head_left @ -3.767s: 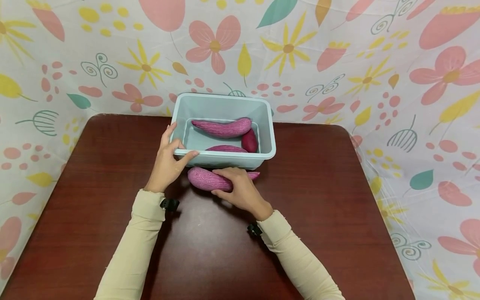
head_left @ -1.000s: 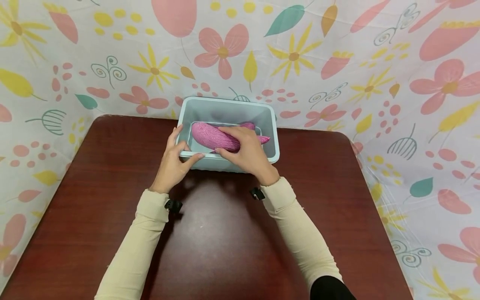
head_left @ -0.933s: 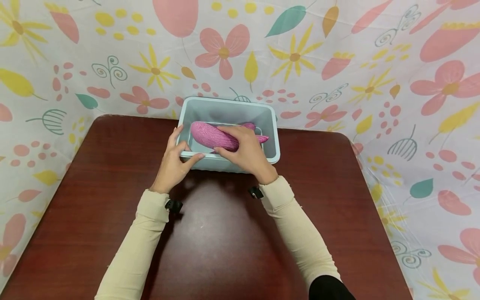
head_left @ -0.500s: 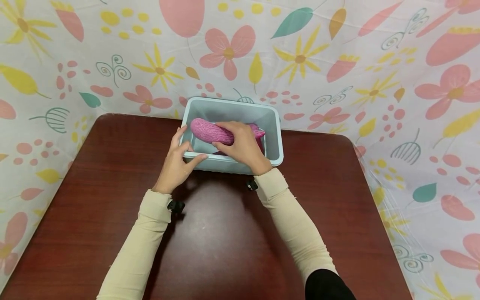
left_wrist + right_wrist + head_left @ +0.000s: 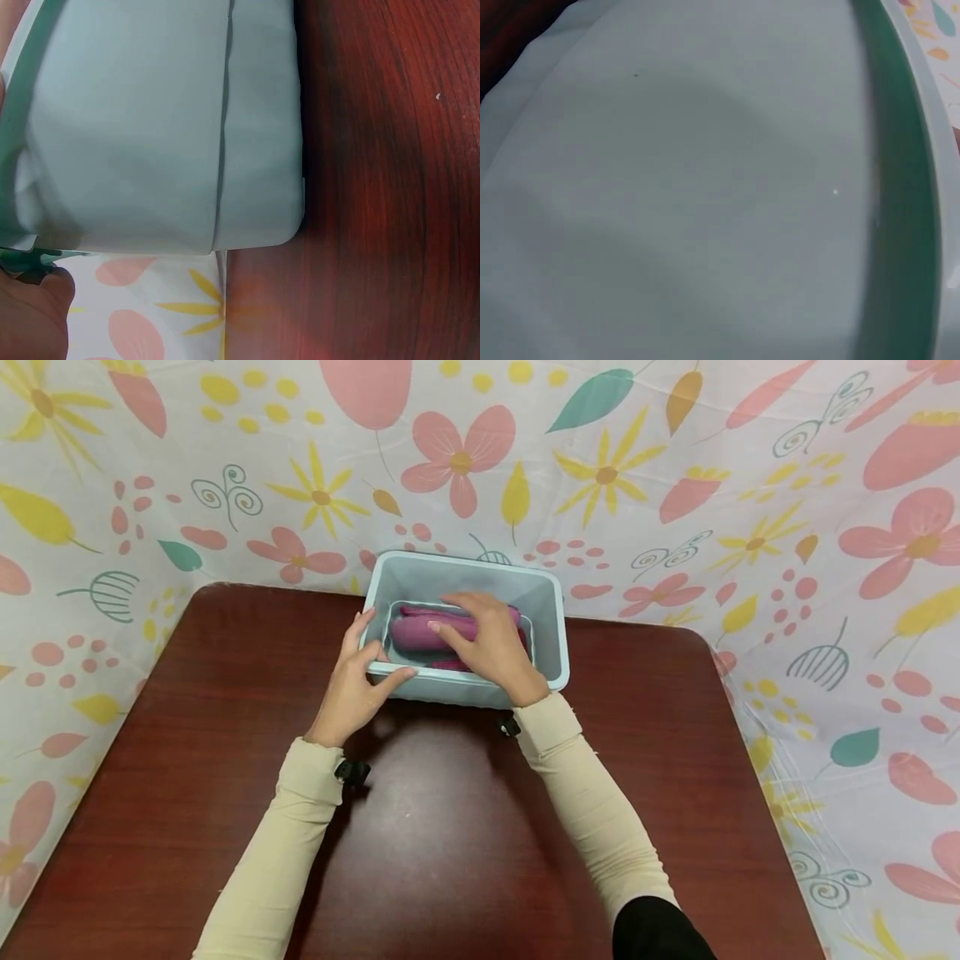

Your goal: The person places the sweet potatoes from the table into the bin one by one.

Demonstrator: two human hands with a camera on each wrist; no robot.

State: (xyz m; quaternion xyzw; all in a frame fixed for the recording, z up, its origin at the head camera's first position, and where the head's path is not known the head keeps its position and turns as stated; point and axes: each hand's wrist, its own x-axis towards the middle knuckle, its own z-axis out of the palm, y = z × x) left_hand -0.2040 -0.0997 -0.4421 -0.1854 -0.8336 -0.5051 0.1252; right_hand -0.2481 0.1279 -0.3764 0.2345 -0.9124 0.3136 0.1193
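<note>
A light blue-grey plastic bin (image 5: 465,562) stands at the back of the table. My left hand (image 5: 350,689) holds its near-left corner, thumb on the front rim and fingers over the left rim. Inside lies a pinkish-purple eggplant (image 5: 420,632), with parts of other eggplants behind it and in front of it. Over its right half, my right hand (image 5: 497,642) is spread, thumb apart from the fingers, and hides what lies beneath. In the left wrist view, the bin's outer wall (image 5: 127,127) covers most of the fingers. Only the bin wall (image 5: 690,150) fills the right wrist view.
The dark red-brown wooden table (image 5: 420,860) extends in front of the bin and to both sides. A flower-patterned cloth (image 5: 615,527) hangs close behind the bin and along the sides.
My right hand carried the eggplant from the table in front into the bin. Over the last half second the eggplant has sunk lower and my fingers have loosened from it. The left hand keeps its hold.
</note>
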